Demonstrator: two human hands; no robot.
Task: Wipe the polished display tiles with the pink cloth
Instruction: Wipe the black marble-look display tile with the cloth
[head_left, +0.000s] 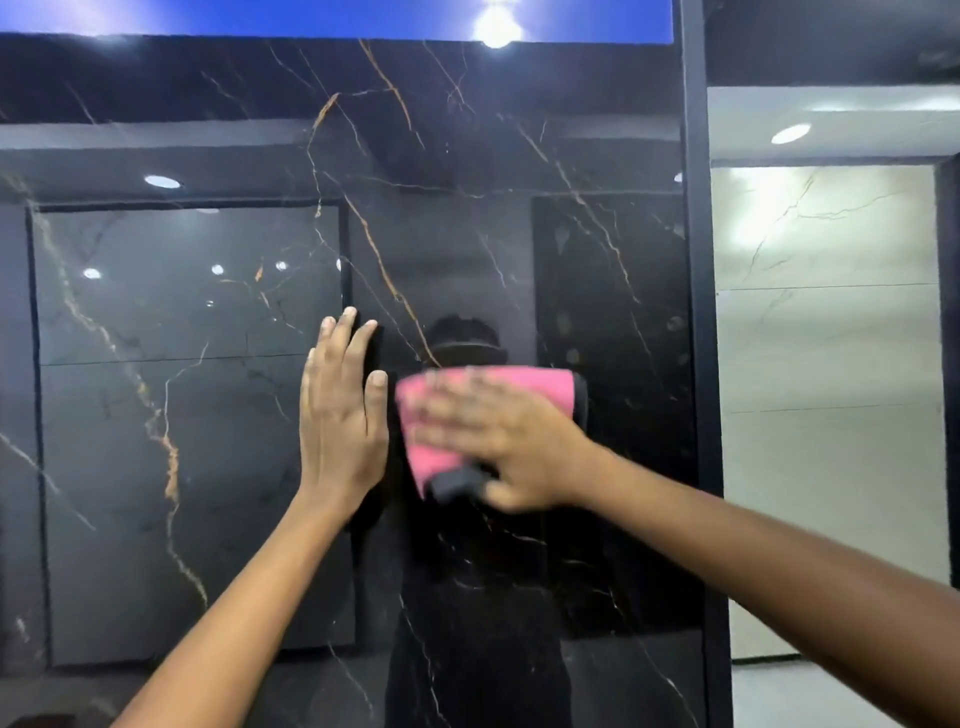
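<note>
**Pink cloth pressed to the black marble tile**

A tall black polished display tile with gold and white veins fills most of the view, upright and glossy enough to mirror ceiling lights and the person's dark outline. The left hand lies flat on the tile just left of centre, fingers straight and close together, pointing to 12 o'clock, holding nothing. At 3 o'clock from it, just beside it, the right hand presses the pink cloth against the tile with fingers spread and pointing toward 10 o'clock; the hand is blurred, so whether the thumb hooks the cloth's lower edge cannot be told. The cloth shows a dark grey side at its right edge and lower corner. A black frame post borders the tile at 3 o'clock, and beyond it stands a pale veined tile, well apart from both hands.
</note>
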